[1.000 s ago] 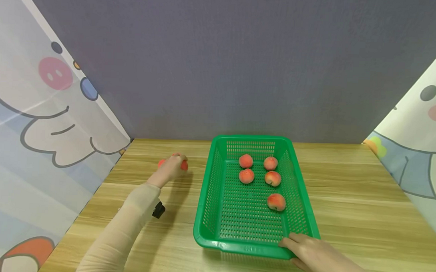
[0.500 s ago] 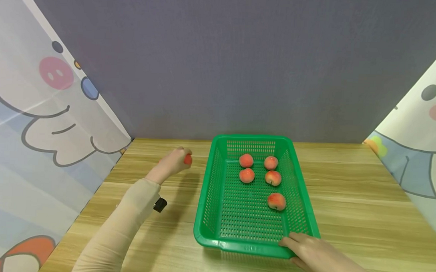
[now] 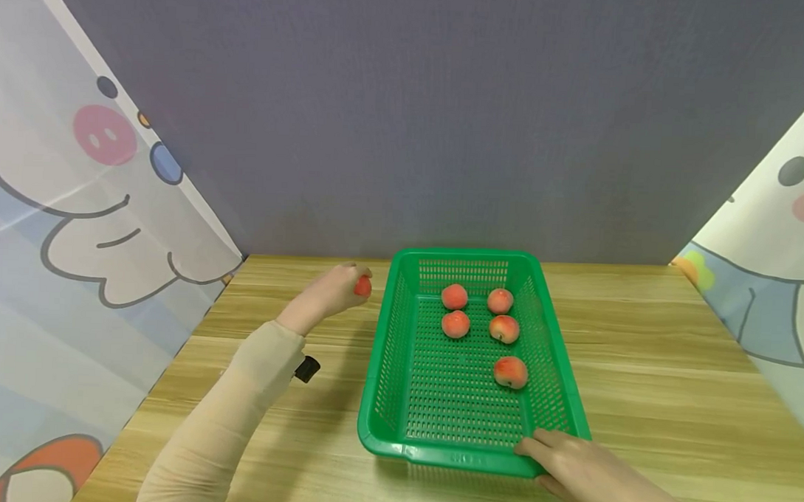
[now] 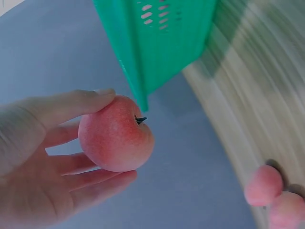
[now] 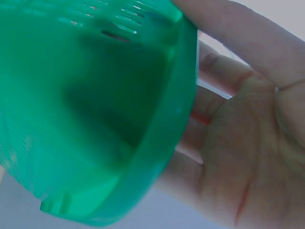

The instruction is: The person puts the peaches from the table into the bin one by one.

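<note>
Fingers of left hand [image 3: 330, 296] pinch peach [image 4: 116, 140] beside basket [image 3: 395, 449] rim; right hand [image 3: 583, 475] grips its corner.

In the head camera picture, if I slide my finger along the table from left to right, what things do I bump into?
Sleeve → left hand → the peach it holds → green basket with five peaches inside → right hand on the basket's near right corner.

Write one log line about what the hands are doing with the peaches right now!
left hand: holds peach beside basket | right hand: grips basket's near corner | basket: five peaches inside
</note>
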### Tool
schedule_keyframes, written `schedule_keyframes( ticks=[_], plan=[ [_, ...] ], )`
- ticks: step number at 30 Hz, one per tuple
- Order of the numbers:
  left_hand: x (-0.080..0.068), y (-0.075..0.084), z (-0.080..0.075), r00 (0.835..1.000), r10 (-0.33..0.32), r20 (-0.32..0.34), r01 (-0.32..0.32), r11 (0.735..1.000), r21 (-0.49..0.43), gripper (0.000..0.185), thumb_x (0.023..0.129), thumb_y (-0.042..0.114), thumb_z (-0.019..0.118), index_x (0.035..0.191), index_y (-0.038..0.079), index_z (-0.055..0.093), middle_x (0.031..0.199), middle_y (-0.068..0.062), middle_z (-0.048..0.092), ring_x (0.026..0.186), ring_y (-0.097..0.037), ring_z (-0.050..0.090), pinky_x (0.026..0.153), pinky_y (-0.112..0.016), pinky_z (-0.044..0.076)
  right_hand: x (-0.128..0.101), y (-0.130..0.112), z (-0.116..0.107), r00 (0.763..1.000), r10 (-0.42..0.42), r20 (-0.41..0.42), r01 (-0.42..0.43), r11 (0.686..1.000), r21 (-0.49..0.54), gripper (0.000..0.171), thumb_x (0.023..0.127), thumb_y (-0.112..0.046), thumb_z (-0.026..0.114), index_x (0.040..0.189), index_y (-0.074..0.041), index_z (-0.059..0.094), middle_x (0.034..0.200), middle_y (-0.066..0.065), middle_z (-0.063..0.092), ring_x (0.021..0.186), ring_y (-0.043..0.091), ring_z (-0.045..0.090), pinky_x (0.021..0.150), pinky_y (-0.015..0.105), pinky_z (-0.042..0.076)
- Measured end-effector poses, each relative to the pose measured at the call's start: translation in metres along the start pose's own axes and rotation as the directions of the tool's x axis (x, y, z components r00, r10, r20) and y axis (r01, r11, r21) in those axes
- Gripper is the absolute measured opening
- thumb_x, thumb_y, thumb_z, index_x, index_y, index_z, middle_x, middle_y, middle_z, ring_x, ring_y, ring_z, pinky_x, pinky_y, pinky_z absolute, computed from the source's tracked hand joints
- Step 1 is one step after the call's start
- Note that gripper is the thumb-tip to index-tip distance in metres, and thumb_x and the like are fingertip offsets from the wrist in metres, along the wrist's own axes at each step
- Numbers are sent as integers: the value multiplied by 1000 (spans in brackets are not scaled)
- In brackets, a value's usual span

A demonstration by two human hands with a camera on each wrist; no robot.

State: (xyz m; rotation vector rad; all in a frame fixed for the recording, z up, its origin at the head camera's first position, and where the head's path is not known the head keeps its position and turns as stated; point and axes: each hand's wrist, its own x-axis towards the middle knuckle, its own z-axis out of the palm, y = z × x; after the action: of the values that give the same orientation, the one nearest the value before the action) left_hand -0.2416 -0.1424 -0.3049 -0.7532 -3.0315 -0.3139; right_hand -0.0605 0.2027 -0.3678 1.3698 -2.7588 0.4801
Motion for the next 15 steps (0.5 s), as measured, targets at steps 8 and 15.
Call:
schedule_keyframes(
  ticks=[8, 15],
  plan=[
    [4, 20, -9, 996, 76, -44, -75, 997, 21, 35, 77, 6, 62, 111, -2, 57, 104, -16, 56, 89, -26, 55, 72, -33, 47, 0, 1, 1, 1000, -9, -11, 9, 1000, -16, 32, 70, -13, 70, 100, -7, 59, 88, 1, 60, 76, 12, 58, 57, 25, 48],
    [10, 41, -16, 998, 41, 37, -42, 999, 25, 40, 79, 13, 62, 117, 2, 54, 110, -13, 53, 87, -22, 54, 66, -29, 46, 0, 1, 2, 1000, -12, -16, 12, 1000, -20, 32, 71, -13, 70, 100, -7, 58, 88, 1, 59, 76, 12, 58, 57, 25, 48]
  ],
)
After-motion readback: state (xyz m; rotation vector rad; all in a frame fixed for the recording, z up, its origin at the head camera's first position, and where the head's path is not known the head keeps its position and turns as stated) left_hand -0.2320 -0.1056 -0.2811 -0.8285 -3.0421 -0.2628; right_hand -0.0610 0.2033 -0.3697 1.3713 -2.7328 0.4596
